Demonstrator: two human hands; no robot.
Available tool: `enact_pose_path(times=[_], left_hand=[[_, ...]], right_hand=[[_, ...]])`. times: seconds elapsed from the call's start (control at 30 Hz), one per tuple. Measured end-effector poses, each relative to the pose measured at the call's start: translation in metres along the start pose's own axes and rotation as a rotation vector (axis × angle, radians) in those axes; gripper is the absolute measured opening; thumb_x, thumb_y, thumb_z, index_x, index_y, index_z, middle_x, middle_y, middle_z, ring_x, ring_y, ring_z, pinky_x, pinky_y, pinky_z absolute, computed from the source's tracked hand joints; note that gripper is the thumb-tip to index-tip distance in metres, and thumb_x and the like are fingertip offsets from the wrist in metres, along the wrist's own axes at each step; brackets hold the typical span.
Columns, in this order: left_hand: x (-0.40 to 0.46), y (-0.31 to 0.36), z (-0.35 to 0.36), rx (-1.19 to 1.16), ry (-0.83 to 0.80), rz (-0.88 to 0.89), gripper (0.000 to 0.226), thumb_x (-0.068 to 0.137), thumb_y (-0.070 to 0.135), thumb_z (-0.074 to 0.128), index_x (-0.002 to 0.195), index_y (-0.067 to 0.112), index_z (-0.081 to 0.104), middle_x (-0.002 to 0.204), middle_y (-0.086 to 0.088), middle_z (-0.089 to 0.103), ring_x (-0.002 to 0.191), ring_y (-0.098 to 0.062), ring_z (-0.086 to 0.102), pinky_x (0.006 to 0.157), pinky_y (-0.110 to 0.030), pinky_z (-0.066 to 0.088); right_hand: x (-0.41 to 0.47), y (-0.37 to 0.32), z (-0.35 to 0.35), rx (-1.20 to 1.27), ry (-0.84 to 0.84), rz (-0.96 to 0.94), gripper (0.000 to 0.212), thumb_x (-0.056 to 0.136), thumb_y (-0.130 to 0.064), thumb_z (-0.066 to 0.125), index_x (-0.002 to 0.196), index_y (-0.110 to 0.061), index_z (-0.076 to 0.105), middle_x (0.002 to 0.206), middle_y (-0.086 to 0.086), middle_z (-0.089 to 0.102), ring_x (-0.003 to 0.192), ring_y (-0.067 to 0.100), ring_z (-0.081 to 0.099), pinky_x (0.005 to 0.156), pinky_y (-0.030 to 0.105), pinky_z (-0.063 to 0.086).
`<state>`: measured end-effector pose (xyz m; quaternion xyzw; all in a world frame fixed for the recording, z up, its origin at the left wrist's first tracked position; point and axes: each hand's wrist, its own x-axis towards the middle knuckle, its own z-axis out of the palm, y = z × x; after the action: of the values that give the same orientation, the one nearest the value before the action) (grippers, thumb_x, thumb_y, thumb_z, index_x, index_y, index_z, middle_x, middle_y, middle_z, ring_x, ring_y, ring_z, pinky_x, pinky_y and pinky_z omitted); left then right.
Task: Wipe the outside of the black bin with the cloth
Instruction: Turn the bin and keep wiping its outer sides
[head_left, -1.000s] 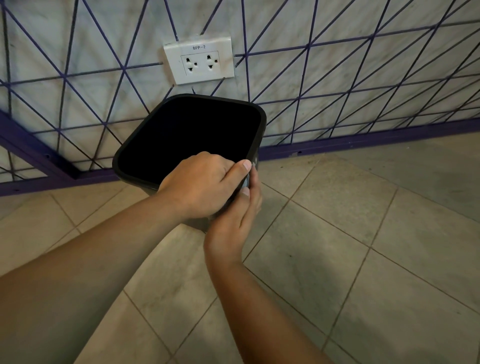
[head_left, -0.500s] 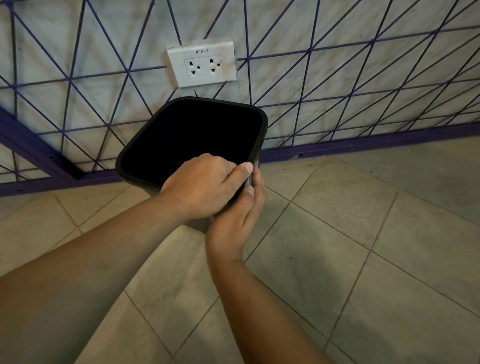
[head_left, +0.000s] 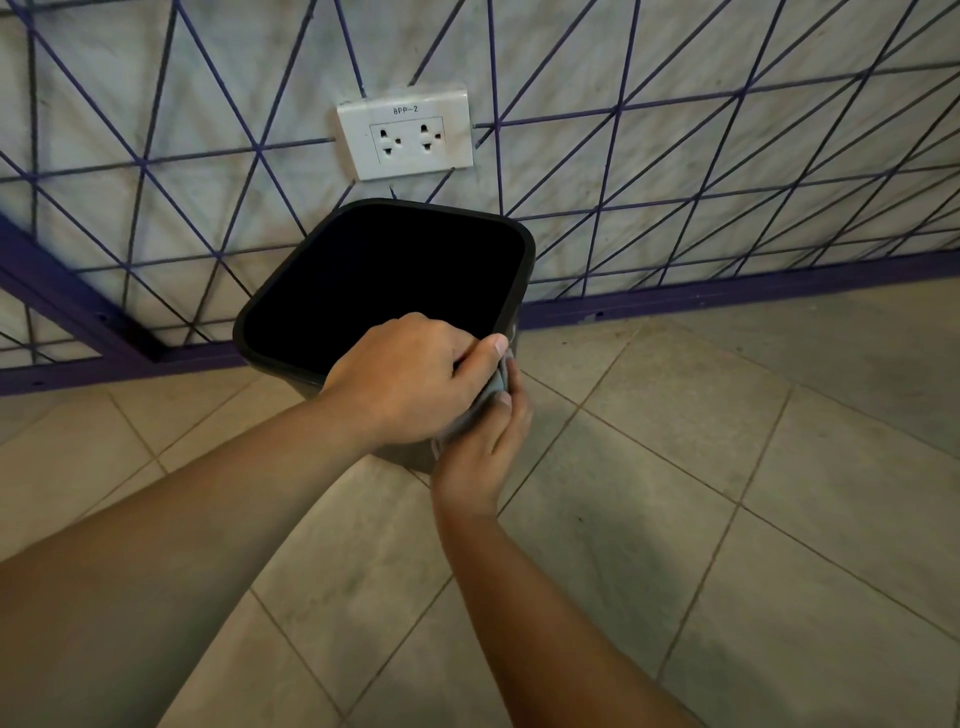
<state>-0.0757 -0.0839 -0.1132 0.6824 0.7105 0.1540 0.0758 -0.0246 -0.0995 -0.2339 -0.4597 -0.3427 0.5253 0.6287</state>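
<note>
The black bin (head_left: 524, 260) stands on the tiled floor close to the wall, its open top tilted toward me. My left hand (head_left: 410, 379) grips the bin's near rim, fingers curled over the edge. Below it, my right hand (head_left: 485, 447) presses a grey cloth (head_left: 496, 384) against the bin's near right outer side. Only a small fold of the cloth shows between the two hands; most of the bin's near wall is hidden behind them.
A white double wall socket (head_left: 408, 135) sits just above the bin. The wall carries a purple line pattern and a purple skirting strip (head_left: 727, 296). Beige floor tiles (head_left: 701, 493) spread to the right and toward me.
The grey cloth now shows more between my hands, and my right hand has shifted slightly down along the bin's side. My left hand keeps its grip on the rim.
</note>
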Motion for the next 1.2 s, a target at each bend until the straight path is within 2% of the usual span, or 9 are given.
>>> enact_pose_path(times=[0.1,0.2,0.4,0.57,0.73,0.83,0.97,1.1,1.2], left_hand=[[0.000,-0.002,0.000,0.000,-0.002,-0.002,0.058,0.099,0.053,0.034,0.054,0.022,0.051,0.045,0.003,0.049,0.043,-0.010,0.049,0.047,-0.029,0.036],[0.000,-0.001,0.000,-0.003,-0.006,0.001,0.059,0.100,0.053,0.036,0.053,0.021,0.051,0.044,0.002,0.049,0.041,-0.011,0.048,0.046,-0.029,0.036],[0.000,-0.004,0.000,-0.005,0.001,0.019,0.056,0.098,0.053,0.037,0.051,0.024,0.047,0.042,0.004,0.047,0.041,-0.008,0.047,0.047,-0.027,0.031],[0.000,-0.001,0.000,-0.008,0.004,0.021,0.057,0.099,0.052,0.037,0.051,0.021,0.046,0.043,0.002,0.046,0.040,-0.012,0.046,0.045,-0.030,0.033],[-0.001,-0.001,-0.001,-0.005,0.002,0.017,0.057,0.100,0.050,0.039,0.051,0.022,0.046,0.042,0.004,0.045,0.039,-0.009,0.045,0.046,-0.027,0.030],[0.000,0.000,-0.001,-0.020,-0.007,-0.002,0.059,0.100,0.050,0.040,0.050,0.020,0.045,0.041,0.003,0.044,0.038,-0.012,0.044,0.044,-0.028,0.032],[-0.001,-0.001,-0.001,-0.012,0.000,0.000,0.057,0.099,0.051,0.039,0.052,0.021,0.049,0.043,0.003,0.048,0.041,-0.010,0.048,0.045,-0.029,0.036],[-0.001,0.002,-0.001,-0.021,0.012,-0.009,0.060,0.100,0.050,0.039,0.049,0.021,0.043,0.040,0.003,0.043,0.037,-0.011,0.042,0.044,-0.028,0.031],[-0.001,0.000,-0.001,-0.033,0.028,-0.004,0.058,0.100,0.051,0.040,0.049,0.023,0.043,0.041,0.003,0.044,0.038,-0.010,0.045,0.045,-0.027,0.031]], right_hand=[[-0.013,-0.021,0.005,-0.020,-0.071,-0.048,0.044,0.101,-0.046,0.034,0.140,-0.058,0.050,0.155,-0.009,0.048,0.149,0.024,0.043,0.120,0.055,0.039],[-0.008,-0.003,-0.005,-0.084,-0.050,-0.049,0.045,0.098,-0.047,0.032,0.141,-0.048,0.045,0.151,-0.001,0.049,0.145,0.023,0.046,0.119,0.057,0.039],[-0.016,-0.023,0.003,-0.046,-0.076,-0.056,0.044,0.100,-0.043,0.034,0.141,-0.046,0.047,0.152,-0.011,0.050,0.147,0.019,0.045,0.121,0.048,0.039],[0.002,0.000,-0.006,-0.034,-0.023,0.041,0.046,0.091,-0.053,0.035,0.133,-0.051,0.054,0.147,-0.005,0.055,0.142,0.024,0.049,0.118,0.057,0.041],[-0.016,-0.018,0.000,-0.078,-0.037,-0.050,0.043,0.098,-0.046,0.033,0.139,-0.050,0.046,0.148,-0.011,0.052,0.143,0.020,0.047,0.119,0.051,0.041],[-0.003,0.002,-0.005,-0.035,0.002,0.103,0.044,0.088,-0.057,0.033,0.128,-0.057,0.051,0.145,-0.007,0.055,0.139,0.025,0.050,0.114,0.057,0.044],[-0.015,-0.028,0.006,-0.017,-0.038,-0.005,0.043,0.094,-0.049,0.035,0.134,-0.051,0.051,0.145,-0.019,0.055,0.143,0.014,0.048,0.118,0.039,0.042],[-0.002,0.002,-0.003,0.000,0.029,0.157,0.047,0.094,-0.050,0.033,0.135,-0.044,0.054,0.144,0.000,0.057,0.136,0.023,0.053,0.115,0.054,0.046],[-0.010,-0.010,0.002,0.014,0.010,0.100,0.050,0.092,-0.055,0.034,0.135,-0.046,0.057,0.145,-0.010,0.058,0.140,0.018,0.051,0.116,0.048,0.044]])
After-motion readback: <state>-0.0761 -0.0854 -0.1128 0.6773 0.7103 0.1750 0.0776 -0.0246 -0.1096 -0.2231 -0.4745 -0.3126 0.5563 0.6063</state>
